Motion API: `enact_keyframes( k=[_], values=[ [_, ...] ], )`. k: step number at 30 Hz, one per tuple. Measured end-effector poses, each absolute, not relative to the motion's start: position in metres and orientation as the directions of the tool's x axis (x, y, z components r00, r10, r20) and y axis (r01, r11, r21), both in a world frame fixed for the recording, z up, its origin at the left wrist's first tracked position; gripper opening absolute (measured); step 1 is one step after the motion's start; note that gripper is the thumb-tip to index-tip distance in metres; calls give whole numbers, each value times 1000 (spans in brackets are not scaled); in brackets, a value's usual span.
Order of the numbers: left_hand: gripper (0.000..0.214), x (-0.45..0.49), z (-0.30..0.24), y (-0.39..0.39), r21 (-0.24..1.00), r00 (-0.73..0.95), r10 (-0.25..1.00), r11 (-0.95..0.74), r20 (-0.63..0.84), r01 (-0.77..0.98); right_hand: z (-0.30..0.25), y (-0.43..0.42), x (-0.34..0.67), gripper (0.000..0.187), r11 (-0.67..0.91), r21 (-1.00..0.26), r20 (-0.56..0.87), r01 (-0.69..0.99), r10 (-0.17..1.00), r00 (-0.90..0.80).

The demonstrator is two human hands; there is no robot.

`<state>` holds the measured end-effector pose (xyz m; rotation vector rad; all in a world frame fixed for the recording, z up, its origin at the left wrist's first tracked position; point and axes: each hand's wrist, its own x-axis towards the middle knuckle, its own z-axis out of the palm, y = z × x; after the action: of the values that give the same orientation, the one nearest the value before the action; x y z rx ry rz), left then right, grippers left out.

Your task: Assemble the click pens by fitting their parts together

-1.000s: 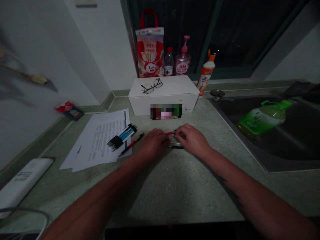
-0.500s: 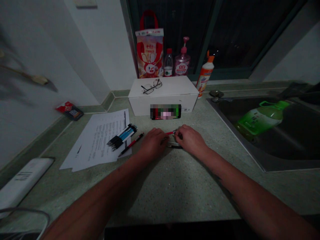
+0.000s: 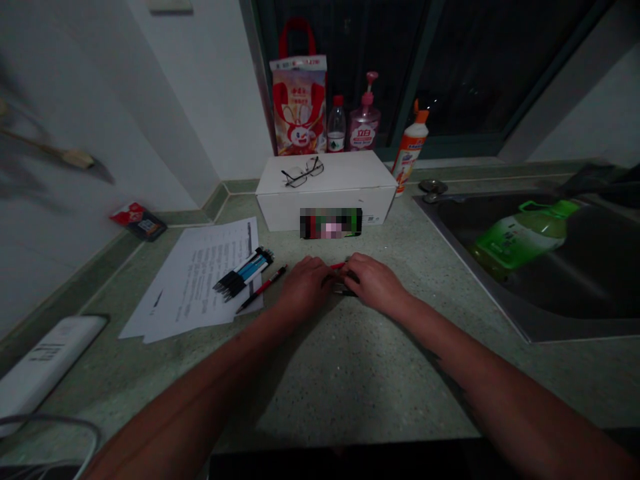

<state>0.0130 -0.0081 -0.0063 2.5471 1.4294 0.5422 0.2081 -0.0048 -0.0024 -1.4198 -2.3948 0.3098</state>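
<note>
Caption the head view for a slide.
Left hand and right hand close together at a red piece, near pens on printed sheets.

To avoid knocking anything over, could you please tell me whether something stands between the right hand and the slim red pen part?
Nothing visible does: the slim red pen part shows between the left hand and the right hand; contact is hidden. A slim dark piece lies nearer the body, off that line.

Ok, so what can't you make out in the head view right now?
All in the head view:
- Rest of the red pen piece: hidden by the left hand and right hand.
- Screen of the phone-like device: pixelated.
- Text on the printed sheets: too small, blurred.
- One end of the white device: cut off by the left edge.
</note>
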Motion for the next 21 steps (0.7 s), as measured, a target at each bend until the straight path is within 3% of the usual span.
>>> enact_keyframes(
  k=[3, 9, 21],
  values=[
    [17, 14, -7, -7, 319, 472, 857, -515, 206, 796, 1, -6, 213, 8, 476, -387, 206, 790, 879, -430],
    [19, 18, -1, -6, 309, 467, 870, -493, 156, 813, 2, -8, 220, 12, 492, -404, 127, 771, 865, -485],
    [20, -1, 0, -5, 282, 457, 878, -478, 139, 832, 7, -4, 228, 14, 514, -323, 83, 794, 852, -517]
  ],
)
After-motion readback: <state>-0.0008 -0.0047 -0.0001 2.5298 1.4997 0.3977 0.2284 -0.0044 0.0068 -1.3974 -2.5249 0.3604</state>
